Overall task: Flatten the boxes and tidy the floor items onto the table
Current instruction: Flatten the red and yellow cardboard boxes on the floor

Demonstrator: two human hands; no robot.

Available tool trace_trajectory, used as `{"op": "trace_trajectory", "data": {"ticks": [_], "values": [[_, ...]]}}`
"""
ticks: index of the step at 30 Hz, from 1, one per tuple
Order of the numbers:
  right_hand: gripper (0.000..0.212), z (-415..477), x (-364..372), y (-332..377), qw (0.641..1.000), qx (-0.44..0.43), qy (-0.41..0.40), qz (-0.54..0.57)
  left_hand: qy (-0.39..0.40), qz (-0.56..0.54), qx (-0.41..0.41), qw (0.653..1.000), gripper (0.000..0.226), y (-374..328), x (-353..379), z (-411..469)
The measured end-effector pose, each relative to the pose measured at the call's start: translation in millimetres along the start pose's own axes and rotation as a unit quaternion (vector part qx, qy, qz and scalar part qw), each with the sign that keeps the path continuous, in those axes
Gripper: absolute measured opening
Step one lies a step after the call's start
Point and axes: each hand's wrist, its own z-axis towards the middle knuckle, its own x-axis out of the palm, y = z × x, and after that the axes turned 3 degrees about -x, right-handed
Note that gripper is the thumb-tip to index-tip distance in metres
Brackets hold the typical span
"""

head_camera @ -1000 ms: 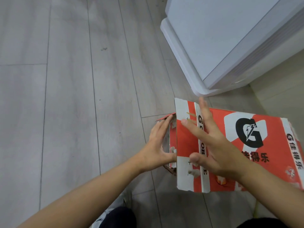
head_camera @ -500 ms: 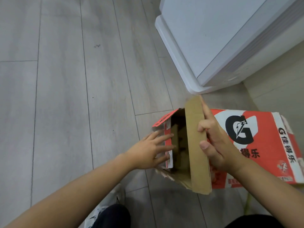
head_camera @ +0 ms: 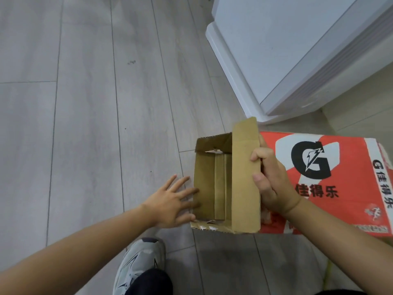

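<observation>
Evidently mid-flattening: a flap (head_camera: 244,177) of the box (head_camera: 319,167) is gripped by the right hand (head_camera: 274,182), the left hand (head_camera: 170,203) spread open; collapsing is required next.

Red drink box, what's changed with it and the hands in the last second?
The right hand, flat on the closed end before, has curled round the long flap and swung it open, brown side showing. The left hand has slid down, fingers spread against the opened side flap. The red box stays beside the white cabinet.

Soft, even indoor light — faint shadows, wide-angle bending at edges.
</observation>
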Motion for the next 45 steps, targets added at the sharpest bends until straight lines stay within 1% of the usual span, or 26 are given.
{"op": "trace_trajectory", "data": {"ticks": [3,5,6,7,9,10,12,14,16,18,19,20,22,23,25,28,31,33,35,37,40,43,45], "values": [[0.022,32,9,-8,0.999,-0.002,-0.03,-0.035,0.012,-0.048,-0.035,0.998,0.061,6,6,-5],[0.022,56,14,-20,0.998,0.004,-0.041,-0.042,-0.007,-0.078,-0.071,0.994,0.06,7,4,-6],[0.024,69,17,-30,0.998,0.013,-0.032,-0.043,-0.041,-0.093,-0.094,0.99,0.06,9,3,-6],[0.027,81,21,-42,0.998,0.032,-0.015,-0.048,-0.093,-0.113,-0.12,0.982,0.061,11,2,-5],[0.037,98,31,-68,0.992,0.094,0.039,-0.072,-0.214,-0.166,-0.169,0.948,0.058,17,-4,0],[0.044,101,38,-80,0.985,0.124,0.072,-0.091,-0.261,-0.182,-0.181,0.931,0.056,19,-9,4],[0.053,92,58,-100,0.964,0.167,0.139,-0.152,-0.323,-0.174,-0.171,0.914,0.053,19,-21,17],[0.057,65,78,-114,0.934,0.219,0.198,-0.2,-0.372,-0.153,-0.123,0.907,0.049,15,-35,33],[0.057,32,94,-120,0.918,0.252,0.223,-0.209,-0.39,-0.139,-0.08,0.907,0.047,10,-43,50],[0.054,-5,101,-121,0.919,0.261,0.193,-0.222,-0.357,-0.121,-0.061,0.924,0.047,0,-48,69],[0.054,-22,104,-120,0.916,0.27,0.176,-0.24,-0.319,-0.111,-0.06,0.939,0.048,-6,-49,78],[0.055,-38,105,-117,0.907,0.289,0.165,-0.257,-0.267,-0.098,-0.056,0.957,0.05,-11,-49,88],[0.061,-67,109,-109,0.885,0.354,0.158,-0.258,-0.149,-0.055,-0.039,0.987,0.054,-21,-46,109],[0.066,-80,112,-104,0.873,0.387,0.161,-0.25,-0.1,-0.028,-0.025,0.994,0.056,-24,-45,119],[0.08,-97,119,-93,0.847,0.445,0.177,-0.233,-0.041,0.02,0.001,0.999,0.057,-27,-44,142],[0.105,-105,137,-72,0.823,0.493,0.186,-0.214,-0.002,0.049,0.01,0.999,0.058,-27,-47,173],[0.117,-102,154,-60,0.828,0.496,0.186,-0.183,0.01,0.102,0.018,0.995,0.064,-27,-47,195],[0.12,-105,157,-61,0.831,0.5,0.172,-0.174,0.015,0.122,0.024,0.992,0.065,-30,-43,206],[0.12,-116,149,-69,0.825,0.51,0.163,-0.181,0.024,0.122,0.031,0.992,0.066,-41,-41,216],[0.117,-131,133,-79,0.819,0.515,0.177,-0.179,0.038,0.105,0.033,0.993,0.066,-57,-43,229],[0.115,-155,99,-101,0.817,0.517,0.19,-0.171,0.043,0.075,0.015,0.996,0.063,-87,-48,254],[0.117,-168,68,-125,0.816,0.518,0.202,-0.157,0.056,0.079,0.014,0.995,0.063,-110,-55,284],[0.116,-172,57,-132,0.821,0.515,0.192,-0.153,0.07,0.101,0.032,0.992,0.063,-115,-62,303]]}}
